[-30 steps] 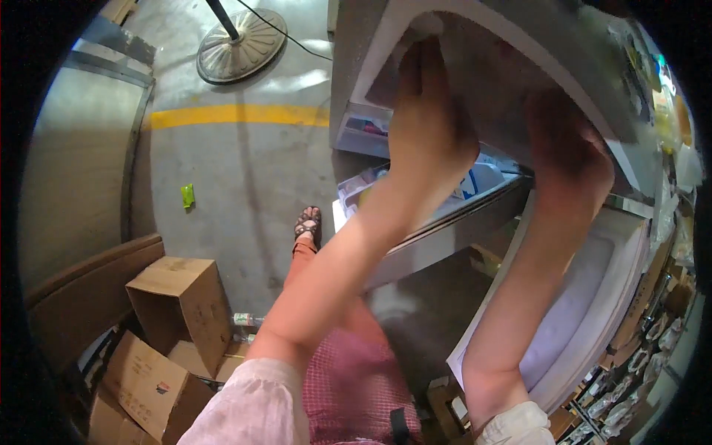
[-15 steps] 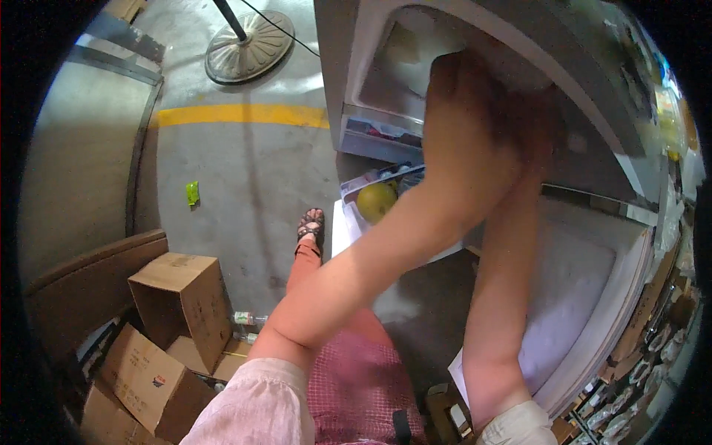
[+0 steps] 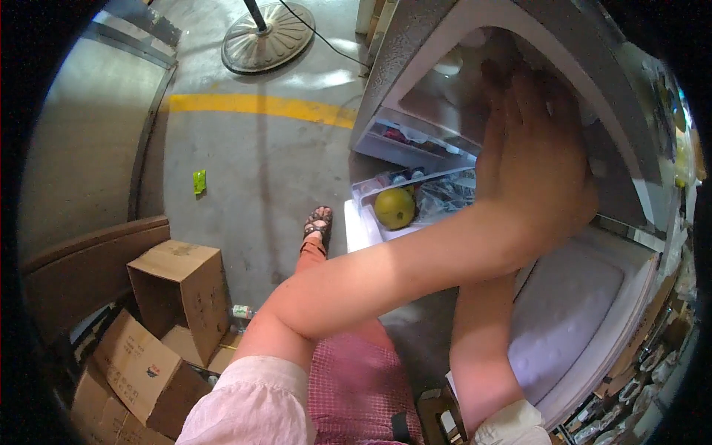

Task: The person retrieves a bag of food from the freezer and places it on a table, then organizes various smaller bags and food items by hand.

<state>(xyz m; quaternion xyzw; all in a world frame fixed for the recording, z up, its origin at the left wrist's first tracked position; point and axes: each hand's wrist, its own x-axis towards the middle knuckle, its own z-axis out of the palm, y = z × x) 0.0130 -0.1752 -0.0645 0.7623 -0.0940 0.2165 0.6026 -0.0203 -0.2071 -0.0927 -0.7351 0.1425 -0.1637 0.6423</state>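
Inside the open fridge (image 3: 415, 59), a clear drawer (image 3: 371, 194) holds a yellow-green fruit (image 3: 394, 208); left hand (image 3: 538, 159) spread flat, right grip hidden.

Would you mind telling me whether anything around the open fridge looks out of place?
A small green wrapper lies loose on the concrete floor, like litter. A small bottle lies on its side by the cardboard boxes.

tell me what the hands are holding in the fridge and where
Cannot be told: the left hand reaches into the fridge and hides the right hand.
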